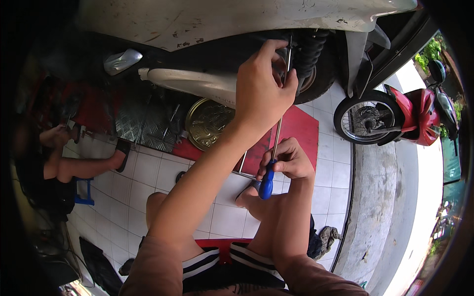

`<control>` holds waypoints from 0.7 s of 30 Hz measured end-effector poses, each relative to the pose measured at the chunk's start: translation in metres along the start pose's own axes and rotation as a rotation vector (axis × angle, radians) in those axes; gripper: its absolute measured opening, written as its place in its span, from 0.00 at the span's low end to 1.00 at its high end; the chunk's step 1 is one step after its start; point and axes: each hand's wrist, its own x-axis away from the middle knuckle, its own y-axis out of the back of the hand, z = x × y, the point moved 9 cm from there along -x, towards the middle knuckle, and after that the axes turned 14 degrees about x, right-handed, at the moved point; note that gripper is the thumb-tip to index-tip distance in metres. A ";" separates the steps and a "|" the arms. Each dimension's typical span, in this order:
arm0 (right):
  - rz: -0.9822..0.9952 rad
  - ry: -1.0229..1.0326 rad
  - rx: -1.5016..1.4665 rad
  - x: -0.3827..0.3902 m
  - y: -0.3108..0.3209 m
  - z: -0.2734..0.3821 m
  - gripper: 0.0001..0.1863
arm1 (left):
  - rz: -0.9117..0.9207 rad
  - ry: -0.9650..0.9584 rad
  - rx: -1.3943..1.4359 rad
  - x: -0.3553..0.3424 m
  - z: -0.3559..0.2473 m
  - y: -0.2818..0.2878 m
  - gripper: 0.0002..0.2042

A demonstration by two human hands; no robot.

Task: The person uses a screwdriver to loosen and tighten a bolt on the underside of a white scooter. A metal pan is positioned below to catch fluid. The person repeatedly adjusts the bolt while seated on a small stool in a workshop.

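My left hand [264, 91] is raised beside the scooter's black coil-spring shock [310, 54], fingers closed round the upper part of a long metal screwdriver shaft [278, 132]. The shaft's top end reaches up beside the shock, under the pale body panel [247, 17]; what it touches there is too small to make out. My right hand [289, 158] grips the screwdriver's blue handle [266, 182] lower down. Behind the shock is part of a black tyre [326, 74], and a pale lower trim piece [187, 81] runs to the left.
A red platform [301, 130] with tread plate holds a round brass-coloured tray [195, 126] and metal tools [170, 118]. Another person [64, 167] works at left by a blue stool [85, 196]. A red motorbike [419, 118] stands right, near a floor edge [345, 222]. A crumpled rag [326, 241] lies low right.
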 end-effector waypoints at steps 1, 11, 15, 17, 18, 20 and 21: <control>-0.043 0.033 0.006 0.003 0.003 0.006 0.22 | -0.038 -0.029 -0.039 -0.002 0.000 -0.004 0.18; -0.060 0.089 -0.161 0.003 -0.004 0.028 0.24 | 0.019 0.018 -0.410 -0.007 -0.007 -0.020 0.20; -0.055 0.080 -0.193 0.001 -0.014 0.038 0.25 | 0.007 0.029 -0.520 -0.008 -0.013 -0.018 0.20; -0.058 0.089 -0.193 0.002 -0.015 0.042 0.25 | 0.017 0.049 -0.554 -0.009 -0.014 -0.019 0.20; -0.049 0.088 -0.194 0.002 -0.015 0.044 0.25 | 0.009 0.039 -0.563 -0.010 -0.015 -0.018 0.19; -0.032 0.087 -0.199 0.003 -0.016 0.045 0.25 | -0.006 0.020 -0.582 -0.012 -0.016 -0.018 0.19; -0.033 0.087 -0.199 0.004 -0.015 0.046 0.25 | -0.002 0.018 -0.575 -0.013 -0.016 -0.018 0.19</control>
